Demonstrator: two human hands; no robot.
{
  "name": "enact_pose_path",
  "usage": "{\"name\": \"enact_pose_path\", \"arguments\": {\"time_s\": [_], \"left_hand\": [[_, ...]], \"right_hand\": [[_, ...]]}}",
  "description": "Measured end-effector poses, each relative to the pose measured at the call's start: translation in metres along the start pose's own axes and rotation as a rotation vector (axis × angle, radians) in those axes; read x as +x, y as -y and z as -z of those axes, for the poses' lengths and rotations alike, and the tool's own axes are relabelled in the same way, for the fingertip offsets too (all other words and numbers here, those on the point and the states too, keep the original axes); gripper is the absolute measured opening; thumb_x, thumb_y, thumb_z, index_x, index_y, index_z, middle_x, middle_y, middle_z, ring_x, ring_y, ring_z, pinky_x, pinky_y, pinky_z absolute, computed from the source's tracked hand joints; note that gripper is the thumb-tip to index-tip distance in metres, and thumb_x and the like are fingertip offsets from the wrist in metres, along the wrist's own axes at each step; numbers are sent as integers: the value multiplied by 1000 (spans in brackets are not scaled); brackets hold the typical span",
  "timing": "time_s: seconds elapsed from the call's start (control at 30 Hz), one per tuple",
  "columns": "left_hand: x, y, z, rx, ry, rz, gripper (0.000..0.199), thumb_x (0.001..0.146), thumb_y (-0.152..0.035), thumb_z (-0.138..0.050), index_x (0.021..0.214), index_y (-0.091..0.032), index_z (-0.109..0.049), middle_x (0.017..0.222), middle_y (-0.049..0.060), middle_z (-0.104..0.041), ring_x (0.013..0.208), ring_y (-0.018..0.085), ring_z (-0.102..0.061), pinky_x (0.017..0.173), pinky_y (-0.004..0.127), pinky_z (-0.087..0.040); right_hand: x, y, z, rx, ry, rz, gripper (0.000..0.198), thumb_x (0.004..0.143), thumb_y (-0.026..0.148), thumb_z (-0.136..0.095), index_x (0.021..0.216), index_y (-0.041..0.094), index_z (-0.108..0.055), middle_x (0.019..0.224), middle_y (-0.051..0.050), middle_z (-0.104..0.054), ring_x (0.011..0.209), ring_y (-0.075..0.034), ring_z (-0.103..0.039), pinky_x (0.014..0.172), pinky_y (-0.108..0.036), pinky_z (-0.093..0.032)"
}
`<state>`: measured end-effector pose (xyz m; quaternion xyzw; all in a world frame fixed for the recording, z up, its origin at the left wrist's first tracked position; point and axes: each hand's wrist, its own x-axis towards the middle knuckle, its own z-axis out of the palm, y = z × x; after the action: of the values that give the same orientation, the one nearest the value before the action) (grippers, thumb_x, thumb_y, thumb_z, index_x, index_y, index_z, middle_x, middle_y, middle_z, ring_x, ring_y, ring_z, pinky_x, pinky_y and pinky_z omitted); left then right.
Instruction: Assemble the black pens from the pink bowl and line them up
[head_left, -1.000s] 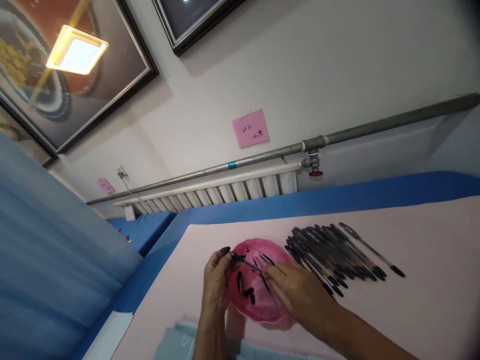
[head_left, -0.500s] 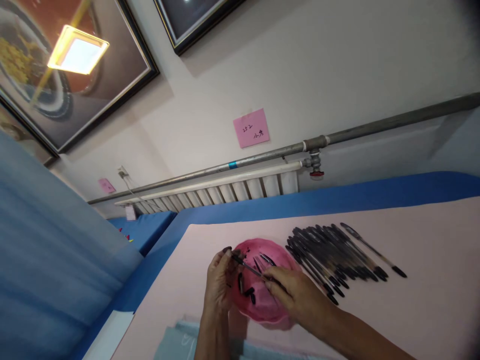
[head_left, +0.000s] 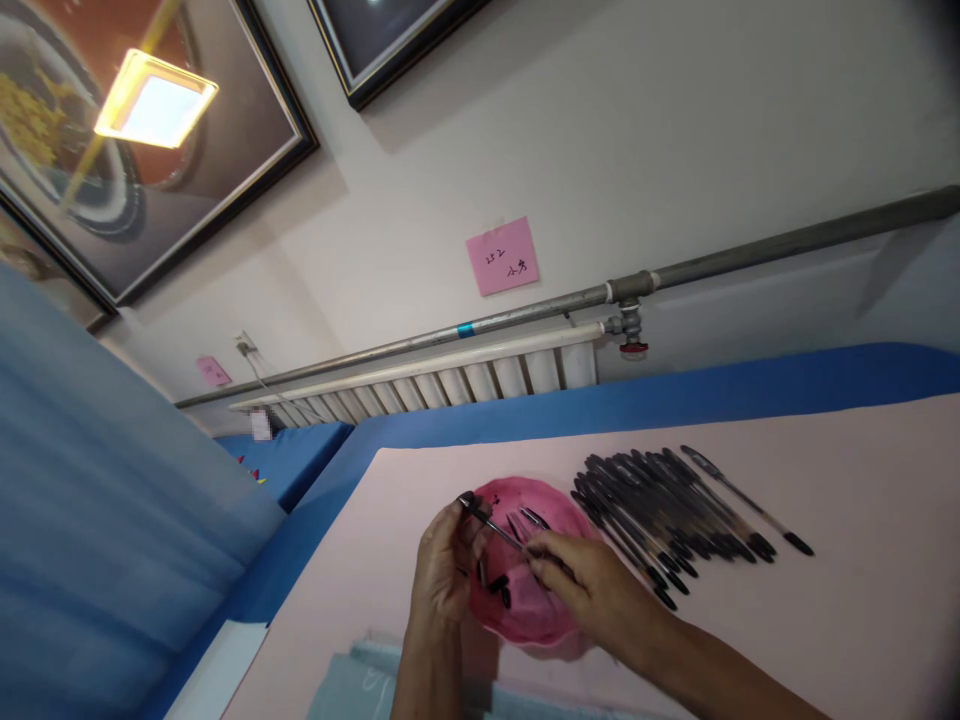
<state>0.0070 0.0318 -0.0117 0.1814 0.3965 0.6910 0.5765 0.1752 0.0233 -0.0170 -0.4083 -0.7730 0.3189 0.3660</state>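
A slim pen (head_left: pixel 496 528) with a black end slants up to the left above a pink scalloped dish (head_left: pixel 517 630). My right hand (head_left: pixel 589 578) pinches its lower part between thumb and fingers. At the black end, the thumb and fingers of my left hand (head_left: pixel 439 568) close around it, though the fingertips are partly hidden. Small black pen caps (head_left: pixel 499 586) and other dark pen parts lie in the dish. To the right, many black-ended pens (head_left: pixel 649 500) form a slanted, overlapping row, and a single pen (head_left: pixel 750 503) lies just beyond them.
The pink table top (head_left: pixel 840 620) has a blue border (head_left: pixel 675 390). Pale blue cloth (head_left: pixel 349 685) lies at the near edge. A radiator (head_left: pixel 450 385) and pipe (head_left: pixel 540 306) run along the wall behind, and a blue curtain (head_left: pixel 112 520) hangs at left.
The pen's black end has shifted slightly right and shows more clearly above my left fingers. My left hand has turned a little and moved right; my right hand is nearly still.
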Motion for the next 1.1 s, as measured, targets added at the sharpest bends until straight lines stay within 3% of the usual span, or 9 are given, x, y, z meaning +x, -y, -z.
{"name": "enact_pose_path", "arguments": {"time_s": [0.23, 0.43, 0.63, 0.8, 1.1], "left_hand": [[-4, -1, -2, 20, 32, -17, 21, 57, -17, -81, 68, -14, -63, 65, 2, -69, 62, 15, -66, 56, 21, -51], [-6, -1, -6, -8, 4, -16, 17, 64, -20, -77, 74, -14, -65, 73, 5, -71, 67, 16, -68, 62, 24, -53], [-7, -2, -6, 35, 25, -15, 18, 59, -14, -78, 70, -14, -63, 68, 3, -70, 62, 14, -66, 56, 22, -51], [-6, -2, -7, 28, 6, -3, 17, 64, -21, -76, 73, -14, -64, 71, 4, -71, 65, 16, -67, 59, 23, -52], [-8, -4, -6, 61, 46, -15, 21, 58, -20, -80, 70, -14, -64, 71, 4, -71, 65, 16, -67, 59, 23, -53]], "right_hand": [[1, -1, -1, 17, 71, -37, 19, 83, 18, -42, 77, 18, -61, 71, -4, -65, 68, -17, -59, 62, -28, -43], [1, -1, -2, 39, 60, -39, 20, 84, 21, -42, 78, 18, -61, 71, -4, -64, 67, -17, -59, 62, -28, -43], [1, 1, -1, 20, 68, -36, 20, 83, 17, -41, 76, 18, -60, 69, -4, -64, 67, -17, -58, 60, -27, -42], [1, 0, -2, 9, 70, -41, 19, 84, 19, -41, 75, 18, -58, 69, -3, -63, 68, -17, -58, 60, -26, -42], [1, -1, 0, 56, 80, -42, 19, 83, 17, -43, 77, 18, -61, 72, -3, -65, 70, -17, -58, 63, -26, -43]]}}
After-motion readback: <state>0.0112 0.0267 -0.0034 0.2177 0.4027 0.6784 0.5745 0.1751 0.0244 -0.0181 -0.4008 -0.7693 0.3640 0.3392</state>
